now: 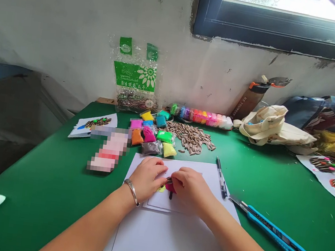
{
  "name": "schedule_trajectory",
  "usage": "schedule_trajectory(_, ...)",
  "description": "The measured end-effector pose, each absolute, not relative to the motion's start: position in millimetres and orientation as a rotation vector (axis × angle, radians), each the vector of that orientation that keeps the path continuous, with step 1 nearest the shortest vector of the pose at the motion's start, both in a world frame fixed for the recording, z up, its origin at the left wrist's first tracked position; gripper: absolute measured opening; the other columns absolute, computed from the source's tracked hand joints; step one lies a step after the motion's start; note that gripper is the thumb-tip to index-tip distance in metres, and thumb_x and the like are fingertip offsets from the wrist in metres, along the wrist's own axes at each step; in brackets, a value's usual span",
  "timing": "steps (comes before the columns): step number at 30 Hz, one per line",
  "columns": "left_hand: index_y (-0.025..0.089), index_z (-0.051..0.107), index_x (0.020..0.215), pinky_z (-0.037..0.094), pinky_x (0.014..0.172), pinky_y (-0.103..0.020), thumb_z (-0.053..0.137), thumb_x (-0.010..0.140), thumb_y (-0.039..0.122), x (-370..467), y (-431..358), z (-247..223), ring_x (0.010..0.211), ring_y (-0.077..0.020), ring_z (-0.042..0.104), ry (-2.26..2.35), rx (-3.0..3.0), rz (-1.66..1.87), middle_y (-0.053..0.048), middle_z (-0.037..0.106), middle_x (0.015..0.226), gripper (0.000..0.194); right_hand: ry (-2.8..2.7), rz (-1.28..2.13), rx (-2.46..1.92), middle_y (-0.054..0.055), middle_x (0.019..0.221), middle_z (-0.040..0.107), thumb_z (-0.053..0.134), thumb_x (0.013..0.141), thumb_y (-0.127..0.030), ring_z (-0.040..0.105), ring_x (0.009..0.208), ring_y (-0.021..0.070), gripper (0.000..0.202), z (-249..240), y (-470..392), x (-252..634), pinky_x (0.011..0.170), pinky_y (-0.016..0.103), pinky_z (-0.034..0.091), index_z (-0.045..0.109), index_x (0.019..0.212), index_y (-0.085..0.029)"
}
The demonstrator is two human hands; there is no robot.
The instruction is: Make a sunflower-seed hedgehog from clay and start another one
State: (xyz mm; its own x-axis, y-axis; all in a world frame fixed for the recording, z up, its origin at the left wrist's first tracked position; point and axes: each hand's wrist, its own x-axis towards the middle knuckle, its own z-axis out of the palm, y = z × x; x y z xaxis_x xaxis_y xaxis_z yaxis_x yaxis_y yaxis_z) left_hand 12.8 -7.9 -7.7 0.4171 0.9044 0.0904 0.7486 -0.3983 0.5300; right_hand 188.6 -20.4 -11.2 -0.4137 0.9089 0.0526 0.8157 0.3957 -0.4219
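My left hand (146, 180), with a silver bracelet at its wrist, rests on a small white paper card (158, 203), thumb and fingers apart. Across from it, my right hand (191, 189) has its fingertips pinched at a striped sunflower seed (169, 180). Under these fingertips lies a small figure made of magenta clay (171, 187), with yellow clay (161, 189) at its left and a dark piece (171, 196) below. My right fingers partly cover the figure. Larger white sheets (171, 240) lie beneath the card.
Behind my hands are clay packets (137, 137), a sunflower seed pile (194, 139) and a seed bag (136, 77). A pen (221, 177) and blue tweezers-like tool (276, 234) lie right. Finished seed pictures (94, 124), a bottle (250, 99) and cloth bag (268, 125) stand around.
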Motion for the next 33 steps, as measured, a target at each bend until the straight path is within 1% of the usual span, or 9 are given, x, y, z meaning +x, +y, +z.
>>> schedule_trajectory(6,0.022,0.070,0.095,0.042,0.090,-0.036,0.064,0.077,0.028,12,-9,-6,0.100,-0.0230,0.052,1.413,2.249,0.526,-0.005,0.061,0.103,0.019,-2.313,0.489,-1.543,-0.001,0.065,0.054,0.046,0.082,-0.013,0.046,0.063,0.0099,0.024,-3,-17,195,0.057,0.020,0.027,0.061,0.063,-0.018)
schedule_trajectory(10,0.023,0.071,0.094,0.042,0.090,-0.035,0.061,0.079,0.029,10,-7,-4,0.099,-0.0222,0.054,1.384,2.222,0.525,-0.004,0.062,0.103,0.019,-2.195,0.435,-1.590,0.000,0.069,0.058,0.045,0.083,-0.013,0.050,0.067,0.0110,0.023,-2,-5,204,0.060,0.021,0.030,0.065,0.075,-0.020)
schedule_trajectory(14,0.021,0.071,0.095,0.040,0.093,-0.035,0.056,0.082,0.024,7,-4,-6,0.101,-0.0215,0.054,1.354,2.216,0.526,-0.005,0.063,0.105,0.020,-2.220,0.265,-1.723,0.002,0.074,0.061,0.043,0.085,-0.014,0.053,0.072,0.0128,0.025,-4,16,204,0.060,0.022,0.031,0.067,0.077,-0.020)
schedule_trajectory(18,0.020,0.071,0.095,0.040,0.093,-0.035,0.056,0.081,0.024,5,-2,-8,0.101,-0.0215,0.054,1.340,2.228,0.527,-0.005,0.063,0.104,0.020,-2.377,-0.044,-1.844,0.004,0.079,0.060,0.043,0.086,-0.016,0.054,0.073,0.0137,0.023,-7,37,196,0.059,0.024,0.030,0.065,0.080,-0.019)
schedule_trajectory(20,0.021,0.071,0.095,0.040,0.093,-0.034,0.056,0.081,0.025,5,-2,-8,0.100,-0.0215,0.054,1.337,2.235,0.524,-0.005,0.064,0.104,0.020,-2.399,-0.122,-1.873,0.005,0.079,0.059,0.043,0.087,-0.017,0.053,0.073,0.0144,0.022,-11,42,193,0.059,0.025,0.030,0.064,0.079,-0.019)
schedule_trajectory(25,0.021,0.071,0.094,0.041,0.092,-0.034,0.057,0.081,0.024,6,-4,-6,0.100,-0.0214,0.054,1.358,2.239,0.524,-0.005,0.063,0.104,0.020,-2.418,-0.176,-1.889,0.005,0.081,0.056,0.044,0.085,-0.014,0.052,0.071,0.0147,0.018,-20,43,189,0.058,0.025,0.029,0.059,0.075,-0.018)
schedule_trajectory(28,0.021,0.071,0.092,0.041,0.091,-0.034,0.056,0.081,0.023,7,-5,-6,0.099,-0.0212,0.054,1.355,2.251,0.524,-0.005,0.064,0.102,0.018,-2.445,-0.199,-1.877,0.005,0.083,0.055,0.044,0.084,-0.011,0.053,0.072,0.0150,0.015,-19,41,188,0.058,0.025,0.030,0.056,0.079,-0.018)
schedule_trajectory(33,0.021,0.070,0.094,0.041,0.092,-0.034,0.056,0.081,0.025,7,-4,-7,0.100,-0.0214,0.054,1.355,2.260,0.532,-0.005,0.063,0.105,0.020,-2.503,-0.221,-1.835,0.008,0.089,0.056,0.042,0.084,-0.007,0.054,0.078,0.0175,0.017,-14,41,186,0.061,0.025,0.035,0.055,0.086,-0.017)
